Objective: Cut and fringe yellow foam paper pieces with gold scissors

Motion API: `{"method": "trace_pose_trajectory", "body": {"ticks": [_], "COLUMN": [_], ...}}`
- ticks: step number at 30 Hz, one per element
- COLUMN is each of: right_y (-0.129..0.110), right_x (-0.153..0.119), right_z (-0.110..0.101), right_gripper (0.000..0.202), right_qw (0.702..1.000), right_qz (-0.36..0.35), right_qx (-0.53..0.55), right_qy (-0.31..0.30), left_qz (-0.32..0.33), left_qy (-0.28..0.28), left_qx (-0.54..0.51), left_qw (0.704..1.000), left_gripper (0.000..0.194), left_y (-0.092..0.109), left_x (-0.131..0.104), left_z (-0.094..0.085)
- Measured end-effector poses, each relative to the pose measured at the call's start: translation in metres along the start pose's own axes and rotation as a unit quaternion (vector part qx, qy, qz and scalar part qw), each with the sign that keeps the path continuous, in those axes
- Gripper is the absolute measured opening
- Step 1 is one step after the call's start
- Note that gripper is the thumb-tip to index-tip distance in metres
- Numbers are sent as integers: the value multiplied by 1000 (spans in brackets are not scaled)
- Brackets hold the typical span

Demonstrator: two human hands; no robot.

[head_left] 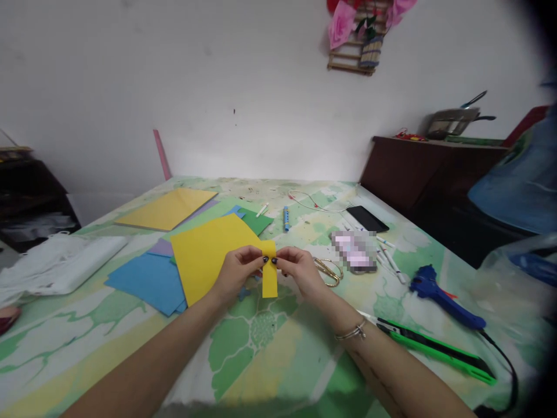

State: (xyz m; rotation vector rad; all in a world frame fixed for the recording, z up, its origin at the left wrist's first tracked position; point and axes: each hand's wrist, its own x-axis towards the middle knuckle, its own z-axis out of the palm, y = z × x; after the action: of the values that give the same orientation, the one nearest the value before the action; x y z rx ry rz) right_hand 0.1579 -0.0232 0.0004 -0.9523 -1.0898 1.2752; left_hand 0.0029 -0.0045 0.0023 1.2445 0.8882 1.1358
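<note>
A small yellow paper strip point(270, 281) hangs upright in the middle of the view, held between both hands. My left hand point(238, 270) pinches its left edge with thumb and fingertips. On the opposite edge, my right hand point(302, 268) grips the strip in the same way, the two thumbs nearly touching. Behind my left hand lies a large yellow sheet point(209, 247), with blue sheets point(150, 281) to its left. Gold-handled scissors point(331, 271) rest just right of my right hand, their blades hidden.
A green cutter point(439, 348) and a blue glue gun point(448, 299) lie at the right, near a phone point(354, 251), several markers point(391, 264) and a black tablet point(368, 219). A yellow board point(169, 209) and white bag point(56, 267) are at left.
</note>
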Motion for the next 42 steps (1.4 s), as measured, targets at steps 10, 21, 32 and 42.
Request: {"method": "trace_pose_trajectory", "body": {"ticks": [10, 21, 32, 42], "right_y": [-8, -2, 1, -8], "right_x": [-4, -9, -10, -8], "right_z": [-2, -4, -5, -1], "right_gripper": [12, 4, 6, 15], "right_qw": [998, 980, 969, 996], "right_qz": [-30, -111, -115, -34], "right_qx": [-60, -167, -215, -63], "right_qy": [-5, -12, -39, -48], "left_qz": [8, -12, -2, -6], "left_qy": [-18, 18, 27, 37], "left_qx": [24, -77, -158, -182], "left_qw": [1000, 997, 987, 982], "left_gripper": [16, 19, 17, 20], "left_y": [-1, -7, -4, 0], "left_x": [-1, 1, 4, 4], "left_z": [0, -1, -3, -3]}}
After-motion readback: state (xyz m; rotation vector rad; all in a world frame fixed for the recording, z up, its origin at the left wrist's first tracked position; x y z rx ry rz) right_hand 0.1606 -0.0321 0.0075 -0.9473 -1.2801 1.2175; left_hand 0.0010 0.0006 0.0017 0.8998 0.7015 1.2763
